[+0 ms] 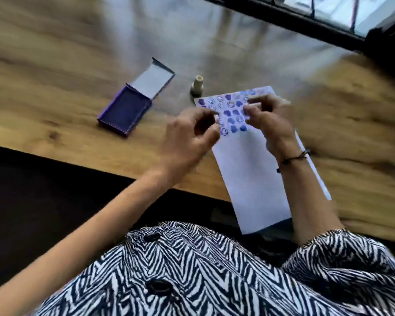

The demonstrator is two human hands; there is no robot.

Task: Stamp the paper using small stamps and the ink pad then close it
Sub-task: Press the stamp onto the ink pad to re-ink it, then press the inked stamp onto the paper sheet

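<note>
A white paper (251, 169) lies on the wooden table, its near end hanging over the table's edge. Its far half carries several purple and blue stamp prints (232, 110). Both hands hover over those prints. My left hand (189, 133) has its fingers curled toward the thumb at the paper's left edge. My right hand (269, 117) pinches its fingertips together over the stamped area. Motion blur hides whether either hand holds a stamp. The purple ink pad (124, 111) lies to the left with its lid (153, 80) flipped open. One small pale stamp (197, 85) stands upright just beyond the paper's far left corner.
The wooden table (66, 71) reaches the dark window frame (294, 19) at the back right. Its front edge runs diagonally, with dark floor (32, 201) below at the left. My zebra-patterned shirt (192, 270) fills the bottom of the view.
</note>
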